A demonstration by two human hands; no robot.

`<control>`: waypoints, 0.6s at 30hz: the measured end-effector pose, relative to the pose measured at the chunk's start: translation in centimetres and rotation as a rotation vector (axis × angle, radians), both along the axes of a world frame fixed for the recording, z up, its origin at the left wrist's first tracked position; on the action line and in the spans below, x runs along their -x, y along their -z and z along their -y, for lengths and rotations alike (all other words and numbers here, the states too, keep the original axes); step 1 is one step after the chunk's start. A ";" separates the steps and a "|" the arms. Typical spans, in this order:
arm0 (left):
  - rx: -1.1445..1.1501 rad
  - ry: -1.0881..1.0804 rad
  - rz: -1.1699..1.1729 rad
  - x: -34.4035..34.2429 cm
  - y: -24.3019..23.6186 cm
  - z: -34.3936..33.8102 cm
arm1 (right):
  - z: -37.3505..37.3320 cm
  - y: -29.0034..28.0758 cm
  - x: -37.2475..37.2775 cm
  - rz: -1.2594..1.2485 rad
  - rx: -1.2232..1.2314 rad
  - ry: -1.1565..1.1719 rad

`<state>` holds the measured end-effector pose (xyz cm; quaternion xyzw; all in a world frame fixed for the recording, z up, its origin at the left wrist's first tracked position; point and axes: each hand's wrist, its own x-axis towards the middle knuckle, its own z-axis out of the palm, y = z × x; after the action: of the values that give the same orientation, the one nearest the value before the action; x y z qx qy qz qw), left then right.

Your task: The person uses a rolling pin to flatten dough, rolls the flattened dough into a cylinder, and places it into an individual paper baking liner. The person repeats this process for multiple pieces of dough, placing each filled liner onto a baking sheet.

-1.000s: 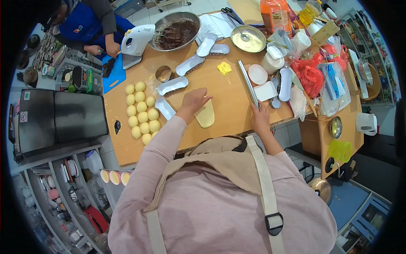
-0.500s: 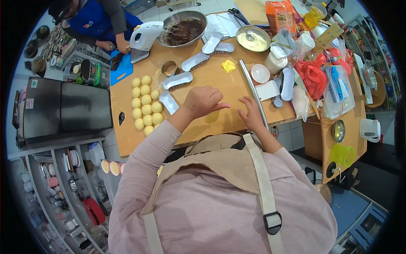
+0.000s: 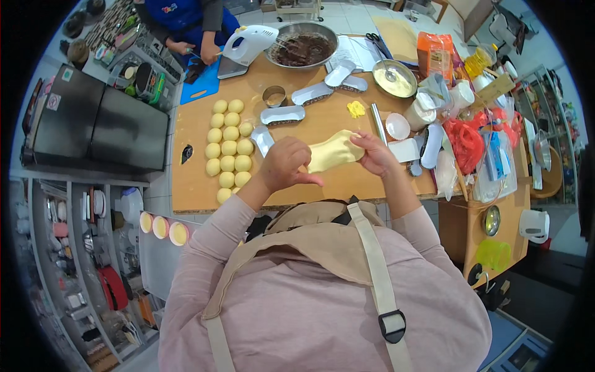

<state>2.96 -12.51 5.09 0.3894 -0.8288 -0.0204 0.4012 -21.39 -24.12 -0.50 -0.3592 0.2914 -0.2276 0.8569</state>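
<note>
A flattened, oblong piece of pale yellow dough (image 3: 335, 151) hangs stretched between my two hands above the table's near side. My left hand (image 3: 284, 163) grips its left end, fingers curled and thumb pointing right. At the other end, my right hand (image 3: 375, 154) pinches the dough between thumb and fingers. Rows of round dough balls (image 3: 229, 148) lie to the left. Beyond my right hand are a shiny metal tube (image 3: 377, 119) and a small bright yellow lump (image 3: 356, 110). A white paper loaf mould (image 3: 263, 141) lies just past my left hand.
More paper moulds (image 3: 282, 115) and a metal ring (image 3: 274, 96) sit mid-table. Behind are a bowl of dark mixture (image 3: 304, 46), a white hand mixer (image 3: 251, 44) and a pale-filled bowl (image 3: 395, 79). Red bags (image 3: 465, 139) crowd the right. A person in a blue apron (image 3: 180, 18) works far left.
Both hands now hold the dough piece up and stretched; before, they hovered over the table with little of it showing. My view has shifted, and the metal tube lies farther from me.
</note>
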 end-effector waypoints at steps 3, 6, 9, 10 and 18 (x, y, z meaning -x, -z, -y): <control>-0.113 -0.052 0.074 -1.1 3.6 -2.3 | 1.3 -2.9 0.3 -0.174 0.196 -0.077; -0.098 -0.211 0.161 -1.3 6.2 -4.6 | 2.3 -6.2 -0.5 -0.475 0.519 -0.141; -0.192 -0.350 -0.188 -0.3 8.5 -4.7 | 1.3 -10.1 -2.4 -0.476 0.836 -0.217; -0.301 -0.346 -0.365 0.3 8.8 -4.3 | 1.3 -10.6 -2.9 -0.523 0.887 -0.244; -1.057 0.419 -1.771 2.2 8.9 -1.6 | 0.0 -12.8 -4.0 -0.382 0.749 -0.301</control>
<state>0.72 -10.96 -3.78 0.2099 -0.1761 -0.7255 0.6313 -17.37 -24.08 12.34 -0.7187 0.2865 -0.1199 0.6221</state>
